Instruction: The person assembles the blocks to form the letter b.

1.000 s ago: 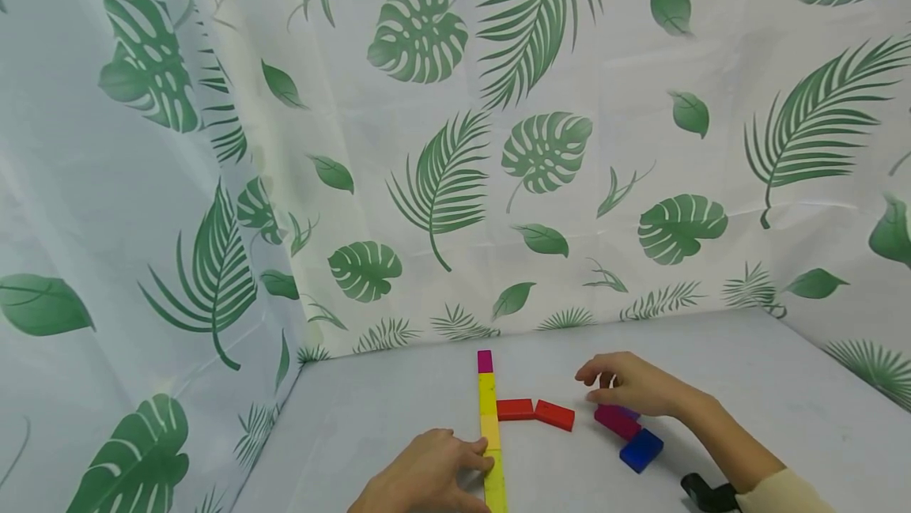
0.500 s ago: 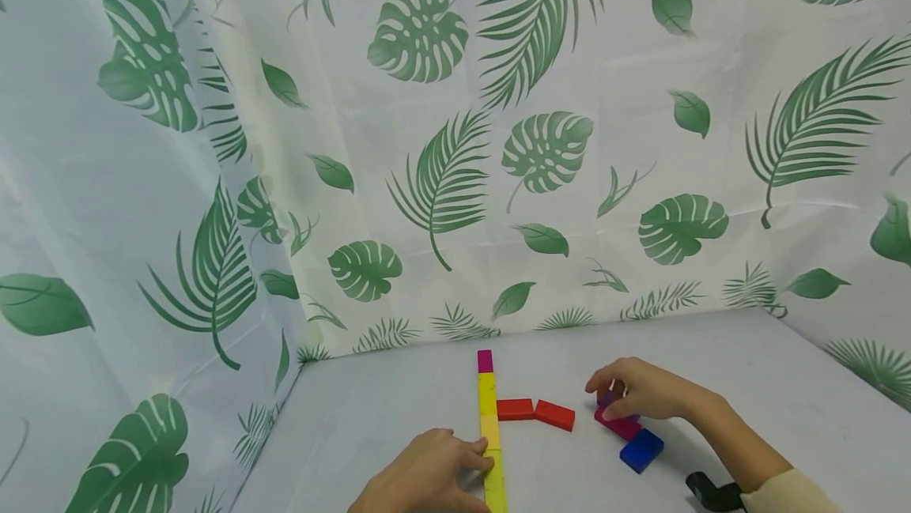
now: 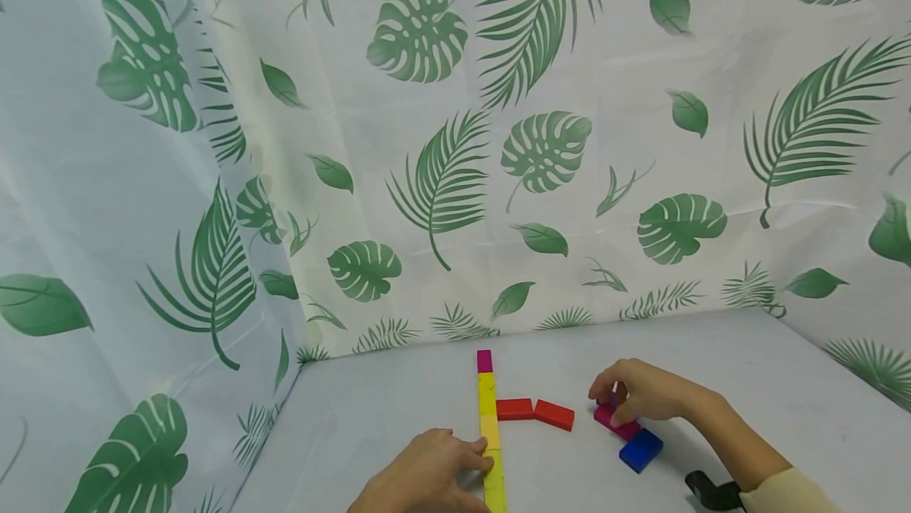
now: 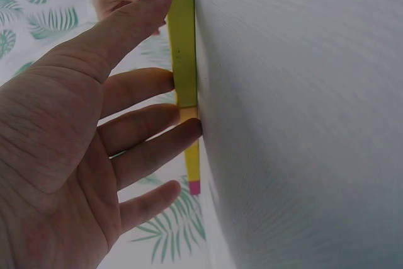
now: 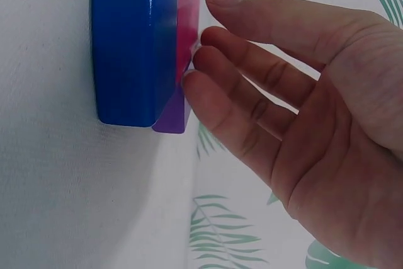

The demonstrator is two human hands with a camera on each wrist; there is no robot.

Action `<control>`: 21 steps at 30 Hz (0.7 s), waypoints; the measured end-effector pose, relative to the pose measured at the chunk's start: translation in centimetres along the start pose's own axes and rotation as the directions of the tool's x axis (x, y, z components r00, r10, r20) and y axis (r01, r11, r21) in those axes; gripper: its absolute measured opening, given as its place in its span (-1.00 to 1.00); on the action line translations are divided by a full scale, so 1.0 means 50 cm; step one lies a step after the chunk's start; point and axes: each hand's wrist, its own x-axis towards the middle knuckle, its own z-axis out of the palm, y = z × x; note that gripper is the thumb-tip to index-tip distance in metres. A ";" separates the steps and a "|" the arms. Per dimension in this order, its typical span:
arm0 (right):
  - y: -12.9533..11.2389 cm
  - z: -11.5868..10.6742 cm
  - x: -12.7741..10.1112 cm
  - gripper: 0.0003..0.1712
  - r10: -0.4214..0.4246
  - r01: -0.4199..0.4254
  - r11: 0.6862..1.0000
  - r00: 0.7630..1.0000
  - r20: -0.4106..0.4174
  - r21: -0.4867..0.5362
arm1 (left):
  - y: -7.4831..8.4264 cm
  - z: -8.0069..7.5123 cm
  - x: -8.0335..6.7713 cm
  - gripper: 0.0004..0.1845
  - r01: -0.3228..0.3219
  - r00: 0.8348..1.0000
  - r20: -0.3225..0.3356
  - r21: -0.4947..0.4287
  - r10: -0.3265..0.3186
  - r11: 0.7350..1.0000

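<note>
Magenta block (image 3: 608, 417) lies just beside purple block (image 5: 169, 118) and blue block (image 3: 641, 450).

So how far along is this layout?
Seemingly done: yellow blocks lined up with a magenta block. In hand: left hand touches them; right hand is at the pink block and purple block, grip unclear. Probably left: angled red block, outlying blue block.
</note>
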 end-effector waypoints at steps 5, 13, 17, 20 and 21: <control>-0.004 0.003 0.001 -0.59 0.030 -0.030 0.999 0.999 -0.011 -0.028 | -0.002 0.000 0.000 -0.41 0.000 1.000 0.001 -0.007 0.000 1.000; -0.013 0.008 0.002 -0.60 0.051 -0.053 0.995 0.998 -0.029 -0.080 | -0.002 0.000 0.001 -0.41 0.007 1.000 0.002 -0.015 -0.007 1.000; -0.015 0.013 0.004 -0.62 0.062 -0.066 0.993 0.997 -0.043 -0.099 | -0.001 0.000 0.000 -0.41 0.005 1.000 0.000 -0.013 -0.005 1.000; -0.017 0.018 0.008 -0.63 0.088 -0.094 0.988 0.995 -0.053 -0.122 | 0.000 0.000 0.000 -0.41 0.005 1.000 -0.001 -0.010 -0.005 1.000; -0.018 0.019 0.009 -0.64 0.100 -0.107 0.986 0.993 -0.057 -0.130 | 0.000 0.000 0.001 -0.42 0.009 1.000 0.000 -0.013 -0.009 1.000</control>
